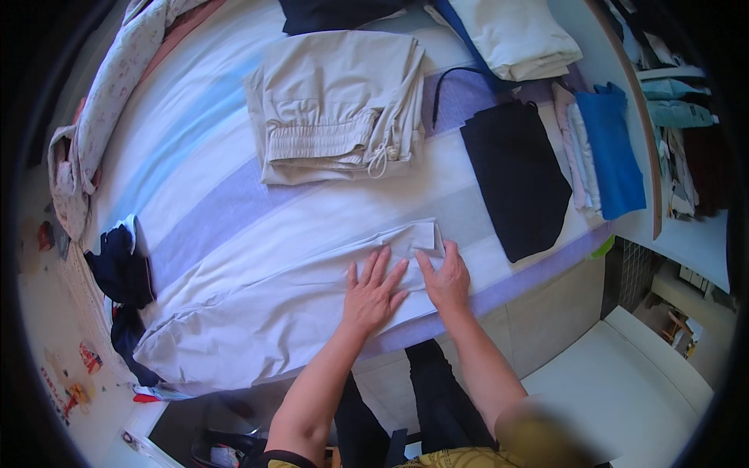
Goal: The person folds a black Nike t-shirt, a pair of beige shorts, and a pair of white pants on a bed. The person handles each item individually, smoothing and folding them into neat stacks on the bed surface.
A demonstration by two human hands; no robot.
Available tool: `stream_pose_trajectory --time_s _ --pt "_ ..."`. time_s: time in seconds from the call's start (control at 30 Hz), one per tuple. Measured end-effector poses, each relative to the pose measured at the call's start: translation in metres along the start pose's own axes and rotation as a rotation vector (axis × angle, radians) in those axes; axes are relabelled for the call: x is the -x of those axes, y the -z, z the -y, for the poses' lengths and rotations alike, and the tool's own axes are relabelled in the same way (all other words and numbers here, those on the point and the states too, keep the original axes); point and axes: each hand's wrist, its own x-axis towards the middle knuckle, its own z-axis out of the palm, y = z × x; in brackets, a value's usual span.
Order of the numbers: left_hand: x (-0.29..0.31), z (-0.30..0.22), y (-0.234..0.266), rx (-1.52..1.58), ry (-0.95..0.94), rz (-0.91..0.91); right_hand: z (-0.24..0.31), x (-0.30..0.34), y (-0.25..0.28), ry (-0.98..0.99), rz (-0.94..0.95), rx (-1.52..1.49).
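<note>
A pair of white trousers [257,320], folded lengthwise, lies along the near side of a bed. Its narrow hem end points right, and the wide, crumpled end is at the left. On the leg near the hem, my left hand [373,295] rests flat with the fingers spread. My right hand [446,279] is at the hem's corner, its thumb on top of the cloth and the other fingers curled at the edge. Just beyond are folded beige drawstring trousers [320,101]. Right of my hands lies a folded black garment [516,179].
Dark crumpled clothes [121,269] sit at the bed's left edge. Folded blue [612,152] and white [515,35] garments are at the right and far right. A floral quilt [117,101] lies far left. A white chair [616,382] stands near right, below open shelves [679,74] of clothes.
</note>
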Motion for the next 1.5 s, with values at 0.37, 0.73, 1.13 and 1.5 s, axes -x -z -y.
stream_pose_trajectory --time_s 0.37,0.73,1.13,1.5 --pt "0.020 0.021 0.014 0.009 0.145 -0.051 -0.043 -0.021 0.024 -0.046 -0.002 -0.105" --pt "0.040 0.036 0.009 0.058 0.157 -0.120 -0.043 -0.016 0.057 -0.081 0.220 -0.031" --pt "0.100 0.076 0.019 0.053 0.348 -0.088 -0.101 -0.011 0.075 -0.157 0.195 -0.446" --pt "0.091 0.120 0.026 0.105 0.399 -0.424 -0.132 -0.016 0.068 -0.162 0.249 -0.249"
